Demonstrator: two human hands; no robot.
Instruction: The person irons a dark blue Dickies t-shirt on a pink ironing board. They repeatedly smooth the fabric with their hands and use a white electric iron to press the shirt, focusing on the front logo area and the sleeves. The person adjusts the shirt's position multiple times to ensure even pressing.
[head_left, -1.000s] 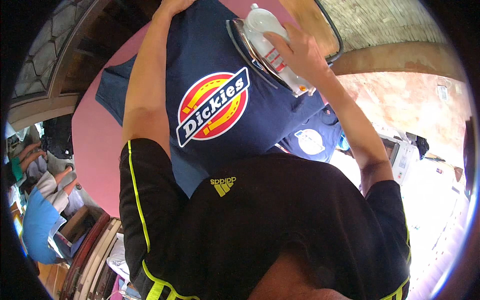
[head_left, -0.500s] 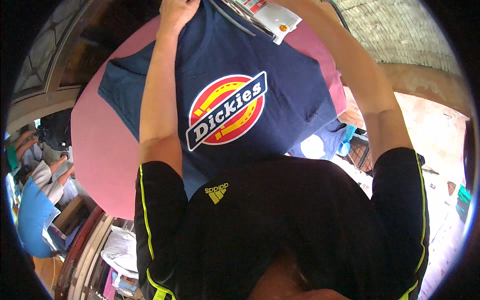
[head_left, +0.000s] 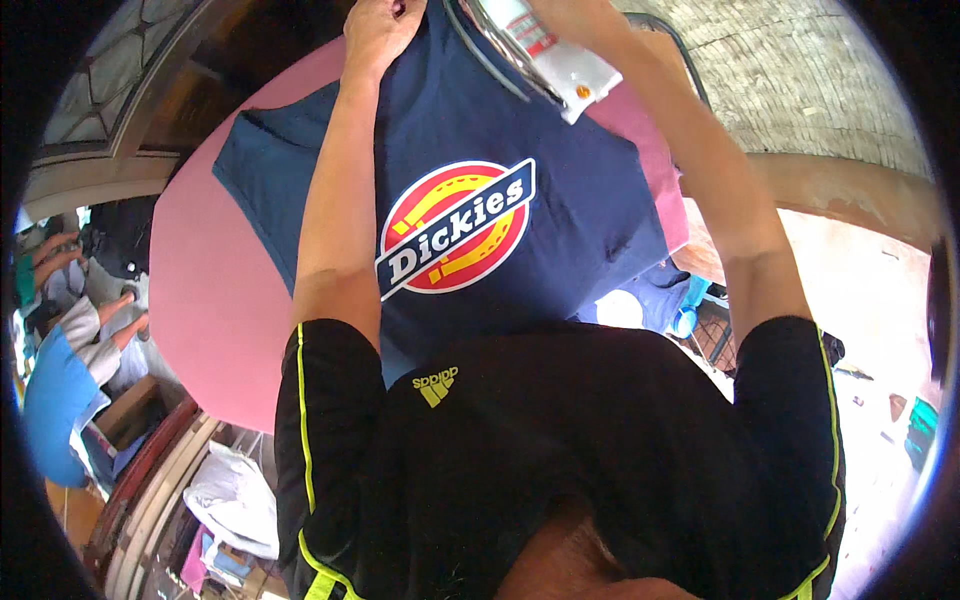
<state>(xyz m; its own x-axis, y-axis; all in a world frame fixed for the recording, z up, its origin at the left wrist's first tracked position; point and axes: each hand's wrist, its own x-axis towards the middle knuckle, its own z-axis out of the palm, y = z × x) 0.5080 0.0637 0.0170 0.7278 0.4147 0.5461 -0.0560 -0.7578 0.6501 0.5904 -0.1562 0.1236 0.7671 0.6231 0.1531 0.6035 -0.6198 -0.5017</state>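
Note:
A navy T-shirt [head_left: 590, 210] with a round red-and-yellow print [head_left: 455, 228] is spread on a pink padded board [head_left: 215, 300]. At its far edge, my left hand [head_left: 382, 35] is closed on the fabric, its fingertips partly cut off by the top of the picture. My right hand [head_left: 580, 18], also cropped there, grips a clothes iron [head_left: 575, 75]. This iron is white with a shiny metal base and a small orange light, and it is tilted over the shirt's upper right part. How much of its base touches the cloth, I cannot tell.
Another dark blue garment [head_left: 650, 295] with a white patch lies below the board's right side. Left of me are a white plastic bag [head_left: 235, 495], a blue cushion-like thing [head_left: 62, 400] and a seated person's legs [head_left: 105, 325]. A woven pale surface [head_left: 800, 80] fills the far right.
The iron has come a little toward me and to the right over the shirt. My left hand sits slightly lower and further right in the picture, and the whole view has shifted somewhat.

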